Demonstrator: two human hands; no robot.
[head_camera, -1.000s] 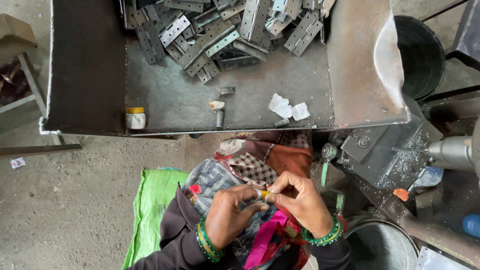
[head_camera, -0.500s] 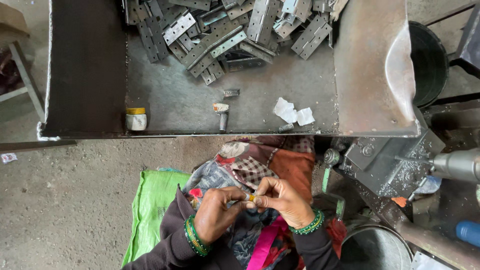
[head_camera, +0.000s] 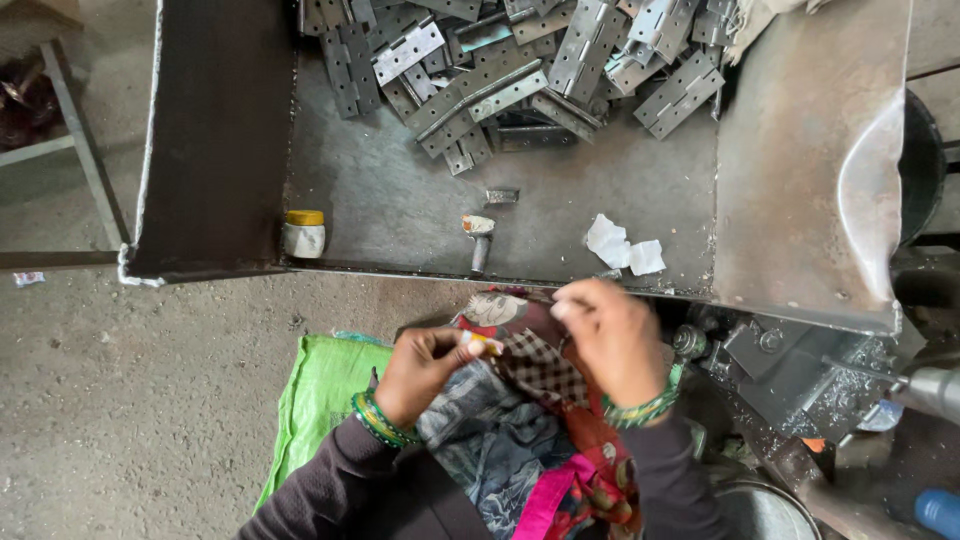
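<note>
Left hand (head_camera: 425, 368) pinching small yellow-tipped piece (head_camera: 483, 343), right hand (head_camera: 610, 335) curled, contents hidden

The front strip of the metal tray (head_camera: 380, 200) floor gives open passage between a small yellow-capped jar (head_camera: 303, 233), a short bolt (head_camera: 479, 240) and white paper scraps (head_camera: 624, 244). The hinge pile (head_camera: 520, 70) blocks the rear. The tray's front lip stands between the right hand (head_camera: 610, 335) and this strip.

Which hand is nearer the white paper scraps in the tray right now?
Right. The right hand is just below the white paper scraps, by the tray's near edge. The left hand is lower and farther left, pinching a small yellow-tipped item.
</note>
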